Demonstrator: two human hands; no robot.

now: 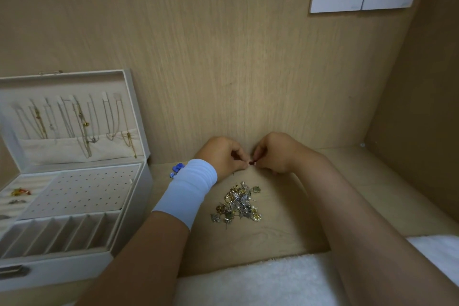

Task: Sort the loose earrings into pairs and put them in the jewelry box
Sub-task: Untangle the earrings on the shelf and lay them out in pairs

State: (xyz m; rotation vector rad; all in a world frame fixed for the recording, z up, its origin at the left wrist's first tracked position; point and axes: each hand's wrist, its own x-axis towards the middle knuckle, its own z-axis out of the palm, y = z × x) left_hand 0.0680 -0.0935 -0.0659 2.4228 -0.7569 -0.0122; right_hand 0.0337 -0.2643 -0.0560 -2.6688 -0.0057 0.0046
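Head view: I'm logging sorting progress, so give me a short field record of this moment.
left hand: pinching a small red earring
right hand: grip on the same earring
earring pile: loose on the desk, below the hands
jewelry box: open, left of the pile
stud panel: no earrings visible
lid: necklaces hanging

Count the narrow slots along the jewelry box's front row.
6 show in the jewelry box, side by side along its front row; the frame's left edge may hide more.
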